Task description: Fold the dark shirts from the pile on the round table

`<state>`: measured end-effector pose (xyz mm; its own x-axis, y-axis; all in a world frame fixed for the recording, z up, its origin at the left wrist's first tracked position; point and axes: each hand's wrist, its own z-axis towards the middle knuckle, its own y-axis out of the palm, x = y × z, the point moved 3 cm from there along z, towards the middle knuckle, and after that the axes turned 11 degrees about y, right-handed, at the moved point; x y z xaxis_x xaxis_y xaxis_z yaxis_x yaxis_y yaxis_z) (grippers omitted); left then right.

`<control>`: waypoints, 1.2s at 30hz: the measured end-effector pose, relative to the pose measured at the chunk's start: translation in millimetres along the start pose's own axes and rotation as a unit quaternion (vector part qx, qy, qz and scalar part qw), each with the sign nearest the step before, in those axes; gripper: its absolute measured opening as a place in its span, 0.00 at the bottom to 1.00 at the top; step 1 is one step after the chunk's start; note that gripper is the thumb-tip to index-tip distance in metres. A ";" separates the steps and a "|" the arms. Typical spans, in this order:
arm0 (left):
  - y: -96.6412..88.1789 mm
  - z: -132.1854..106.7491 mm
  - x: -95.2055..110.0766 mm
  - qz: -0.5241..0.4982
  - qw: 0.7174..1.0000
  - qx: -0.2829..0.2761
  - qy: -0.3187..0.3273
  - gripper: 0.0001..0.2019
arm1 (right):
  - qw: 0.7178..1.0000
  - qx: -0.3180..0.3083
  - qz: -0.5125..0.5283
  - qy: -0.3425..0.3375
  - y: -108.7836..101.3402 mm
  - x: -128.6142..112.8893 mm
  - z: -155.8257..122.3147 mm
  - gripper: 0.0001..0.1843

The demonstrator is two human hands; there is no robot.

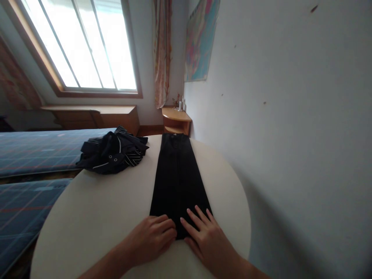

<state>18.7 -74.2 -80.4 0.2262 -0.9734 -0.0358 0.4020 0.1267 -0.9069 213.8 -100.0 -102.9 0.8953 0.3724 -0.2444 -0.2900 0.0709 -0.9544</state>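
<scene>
A black garment (178,174) lies flat and smooth in a long strip on the round white table, with a small label at its far end. Whether it is a skirt or folded trousers I cannot tell. My left hand (158,234) is closed at the garment's near left corner, its fingers curled over the edge cloth. Beside it, my right hand (206,234) rests palm down with fingers spread on the near right part of the same garment, the thumb by the near edge.
On the far left of the white table (95,209) sits a crumpled dark heap of clothing (113,151) with white stripes. Beds with blue plaid covers (26,211) flank the table's left side. A white wall (290,135) stands close on the right; a small wooden cabinet (176,114) is beyond.
</scene>
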 end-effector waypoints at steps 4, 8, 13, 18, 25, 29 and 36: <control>-0.5 0.0 -1.4 -0.024 0.999 0.035 -0.020 0.06 | 0.997 0.049 0.005 -0.054 4.9 -3.2 -2.3 0.24; -0.9 0.1 -3.2 -0.048 0.996 0.072 -0.036 0.06 | 0.994 0.085 0.018 -0.063 7.1 -2.7 -5.2 0.20; 2.3 -0.5 -0.9 -0.031 0.999 0.014 -0.009 0.06 | 0.991 0.120 0.047 -0.036 7.3 -2.6 -4.0 0.15; 2.6 -2.7 0.0 -0.040 0.999 -0.029 -0.018 0.02 | 0.988 0.133 0.069 -0.042 3.4 -3.3 -3.0 0.12; 2.1 0.9 -0.4 -0.044 0.998 -0.041 -0.032 0.06 | 0.991 0.095 0.086 -0.032 -2.0 -2.9 -0.5 0.14; 4.2 -0.5 -1.6 -0.043 0.997 -0.054 -0.039 0.07 | 0.992 0.090 0.038 -0.074 -4.2 -9.5 3.5 0.12; 10.4 -9.4 -2.5 0.005 0.996 -0.069 -0.053 0.10 | 0.986 0.095 -0.055 -0.123 -1.8 -15.7 12.7 0.05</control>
<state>14.0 -72.2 -93.7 0.3255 -0.9455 -0.0071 0.2746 0.1017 -0.9562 196.0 -94.2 -95.2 0.8227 0.5641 -0.0702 -0.2752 0.2872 -0.9175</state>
